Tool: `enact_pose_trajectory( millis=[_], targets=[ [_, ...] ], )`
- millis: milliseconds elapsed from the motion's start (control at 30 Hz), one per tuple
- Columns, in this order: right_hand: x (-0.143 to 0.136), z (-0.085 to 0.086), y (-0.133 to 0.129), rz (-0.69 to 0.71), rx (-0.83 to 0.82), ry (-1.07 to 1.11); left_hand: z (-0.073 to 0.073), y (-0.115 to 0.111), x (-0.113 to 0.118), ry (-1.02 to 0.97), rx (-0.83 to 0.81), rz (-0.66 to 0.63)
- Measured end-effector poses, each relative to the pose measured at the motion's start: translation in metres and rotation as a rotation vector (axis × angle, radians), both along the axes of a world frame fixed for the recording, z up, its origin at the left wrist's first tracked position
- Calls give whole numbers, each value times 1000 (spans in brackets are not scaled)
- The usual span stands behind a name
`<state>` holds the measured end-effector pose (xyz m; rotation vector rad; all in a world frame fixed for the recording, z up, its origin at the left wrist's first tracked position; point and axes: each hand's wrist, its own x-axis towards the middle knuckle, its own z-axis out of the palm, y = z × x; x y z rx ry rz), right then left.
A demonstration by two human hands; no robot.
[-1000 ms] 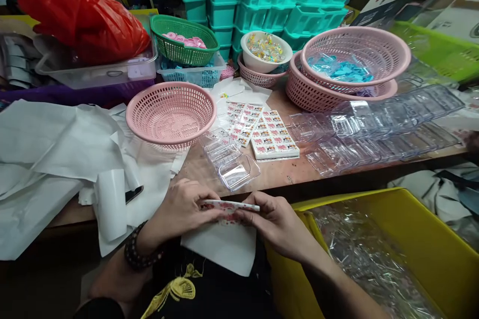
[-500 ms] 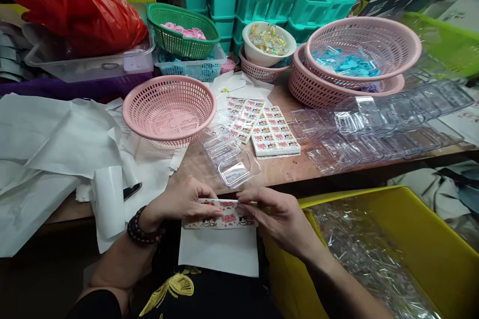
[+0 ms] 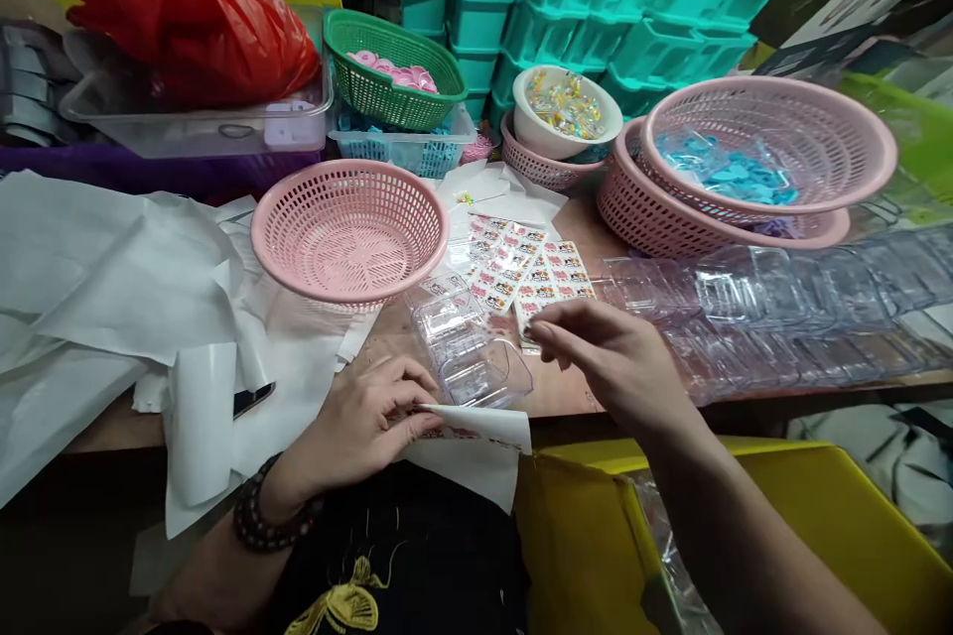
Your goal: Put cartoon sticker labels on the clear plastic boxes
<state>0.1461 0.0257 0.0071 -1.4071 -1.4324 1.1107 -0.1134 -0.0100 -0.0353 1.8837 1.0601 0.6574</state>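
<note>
My left hand (image 3: 376, 412), with a dark beaded bracelet at the wrist, pinches the left part of a folded sticker sheet (image 3: 483, 429) over my lap. Its white backing curls over the printed side. My right hand (image 3: 596, 342) is raised above the table edge, thumb and fingertips pressed together; a tiny thing at the fingertips is too small to name. Just behind the held sheet lies a clear plastic case (image 3: 483, 372). Printed sticker sheets (image 3: 562, 276) lie stacked beyond my right hand.
An empty pink basket (image 3: 349, 233) stands at the left beside crumpled white paper (image 3: 111, 278). Pink baskets with blue pieces (image 3: 766, 94) stand at the right, behind rows of clear cases (image 3: 804, 288). A yellow bin (image 3: 804, 496) is below the table at the right.
My right hand has let go of the sheet and moved up and to the right. The sheet's white underside has curled up. The view has shifted slightly.
</note>
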Motion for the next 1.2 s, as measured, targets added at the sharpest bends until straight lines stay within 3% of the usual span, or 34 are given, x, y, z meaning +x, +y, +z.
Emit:
enact_pose_trajectory(
  millis=[67,167,367,700,1200],
  targets=[
    [-6,-1,39,105,-163,-13,4,4,4,47,99,47],
    [-20,-10,86,236,-379,-27,0,12,8,134,30,111],
    [-41,-17,130,369,-576,-89,-14,27,16,181,-125,191],
    [-51,-18,142,315,-608,-202,-18,35,23,10,-153,177],
    [-58,-14,141,270,-616,-249,-17,36,23,44,-78,158]
  ],
)
